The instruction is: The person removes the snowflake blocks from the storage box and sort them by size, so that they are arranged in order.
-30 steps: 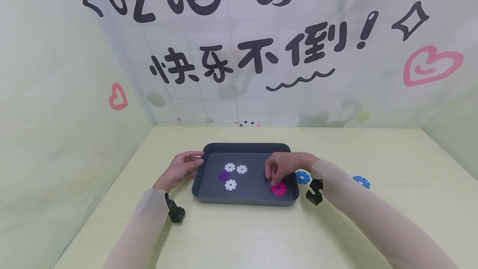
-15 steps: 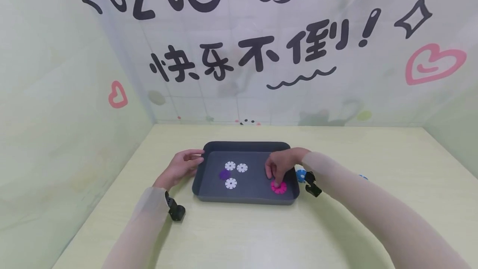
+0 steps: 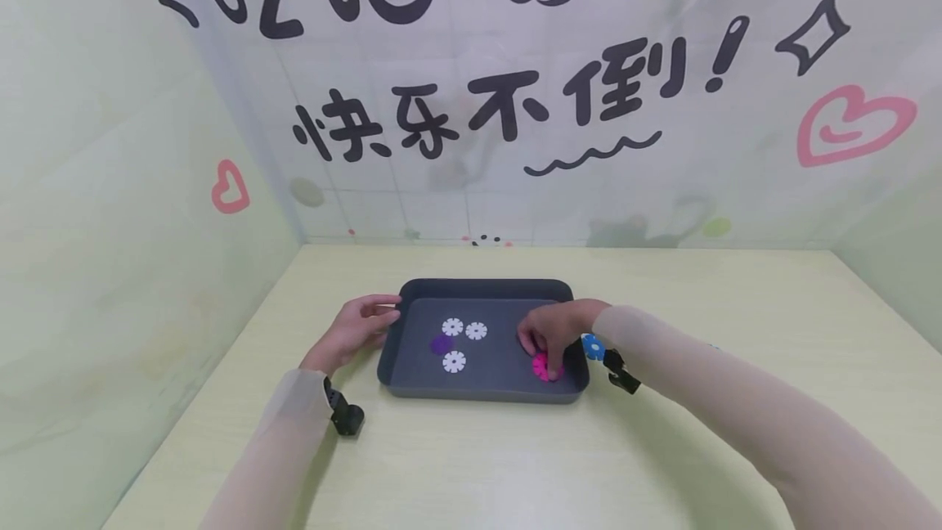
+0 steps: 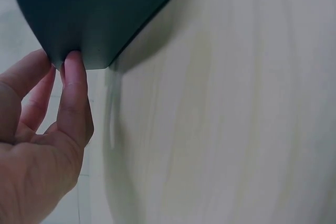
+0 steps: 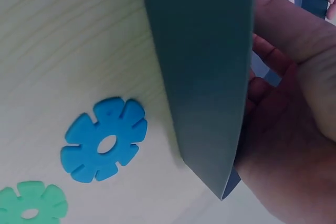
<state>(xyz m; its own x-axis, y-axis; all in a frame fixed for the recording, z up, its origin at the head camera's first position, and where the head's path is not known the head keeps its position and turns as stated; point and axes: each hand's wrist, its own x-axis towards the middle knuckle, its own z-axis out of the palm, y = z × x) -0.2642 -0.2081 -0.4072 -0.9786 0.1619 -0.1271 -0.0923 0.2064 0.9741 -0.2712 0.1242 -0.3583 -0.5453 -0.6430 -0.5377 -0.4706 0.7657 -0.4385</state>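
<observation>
A dark grey tray [image 3: 482, 393] lies on the table. My left hand [image 3: 356, 332] touches its left outer wall with the fingertips and thumb, fingers fairly straight. Reaching over the right wall, my right hand [image 3: 557, 325] has its fingers curled and its thumb on a pink snowflake disc [image 3: 540, 366] in the tray's near right corner. The thumb covers the disc's right part. In the right wrist view the tray wall [image 5: 202, 61] hides those fingertips and the pink disc. Left of centre in the tray lie several white discs [image 3: 454, 361] around a purple disc [image 3: 441, 344].
Just outside the tray's right wall, a blue snowflake disc [image 5: 86, 153] lies flat on the table. A pale green disc [image 5: 44, 200] is beside it, cut off by the frame. A printed cloth [image 3: 471, 203] hangs behind the table.
My right hand has come down onto the pink disc, its thumb shifting over the disc's right side. The right forearm now covers most of the farther blue disc. My left hand stays at the tray.
</observation>
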